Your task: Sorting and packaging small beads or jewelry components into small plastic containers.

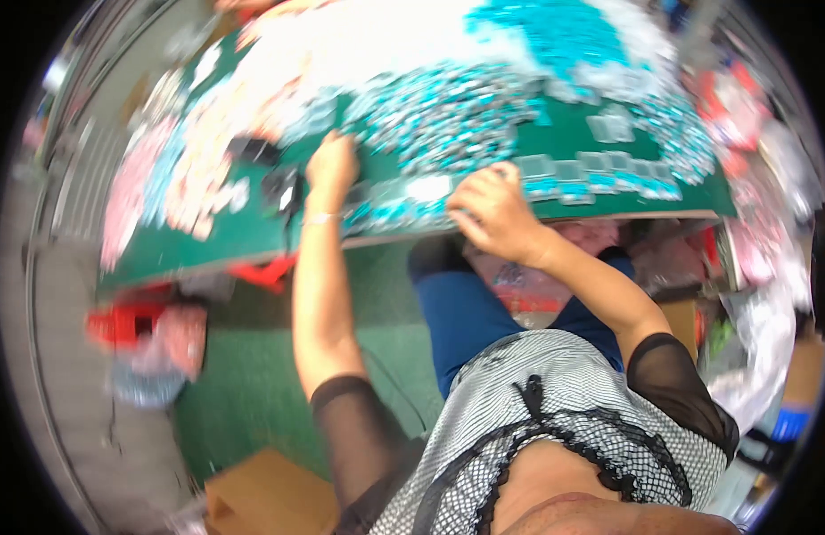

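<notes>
My left hand [332, 168] reaches over the green tabletop, fingers drawn together beside a heap of clear plastic pieces [311, 120]. Whatever it pinches, if anything, is blurred. My right hand [497, 212] is at the near edge with its fingers curled down; what lies under them is hidden. It rests by a row of small clear cases [568, 181] with turquoise lower parts, which runs on to the right. Between my hands lie more turquoise-and-clear pieces [403, 212] along the edge. Beyond them spreads a large heap of small turquoise and silvery pieces [448, 111].
The green table [252, 234] also bears peach-coloured pieces [203, 178], pink pieces [131, 192], a bright turquoise pile [555, 36] and dark objects [280, 189] left of my left hand. Below stand a red container [118, 326] and a cardboard box [270, 499]. Plastic bags [760, 303] crowd the right side.
</notes>
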The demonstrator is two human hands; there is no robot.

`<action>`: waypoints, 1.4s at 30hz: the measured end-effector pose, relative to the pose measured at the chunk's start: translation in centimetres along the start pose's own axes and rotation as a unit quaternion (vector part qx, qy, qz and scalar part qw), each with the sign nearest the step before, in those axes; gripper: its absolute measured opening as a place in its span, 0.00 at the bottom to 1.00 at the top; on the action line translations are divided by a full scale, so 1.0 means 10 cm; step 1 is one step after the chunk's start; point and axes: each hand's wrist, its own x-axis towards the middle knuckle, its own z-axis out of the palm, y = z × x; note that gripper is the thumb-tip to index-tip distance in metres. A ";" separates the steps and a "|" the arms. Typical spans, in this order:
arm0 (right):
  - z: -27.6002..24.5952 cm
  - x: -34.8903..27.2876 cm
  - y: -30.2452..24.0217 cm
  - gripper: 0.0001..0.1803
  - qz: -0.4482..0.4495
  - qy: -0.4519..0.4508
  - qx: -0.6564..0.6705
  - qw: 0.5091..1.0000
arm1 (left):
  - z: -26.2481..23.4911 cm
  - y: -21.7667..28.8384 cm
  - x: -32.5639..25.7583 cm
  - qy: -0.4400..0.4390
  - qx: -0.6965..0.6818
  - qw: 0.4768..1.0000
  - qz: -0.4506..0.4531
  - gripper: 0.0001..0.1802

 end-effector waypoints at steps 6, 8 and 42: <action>-0.71 -0.33 0.57 0.03 0.087 0.048 -0.029 0.995 | 0.09 -0.27 -0.09 0.025 -0.002 0.999 0.020 0.05; -1.04 -0.44 0.99 0.03 0.110 0.096 -0.026 0.989 | 0.05 -0.27 -0.10 0.040 -0.017 0.997 0.071 0.08; -1.48 -0.54 1.68 0.07 0.254 0.170 0.171 0.937 | -0.59 0.02 -1.02 0.057 -0.567 0.812 -0.128 0.09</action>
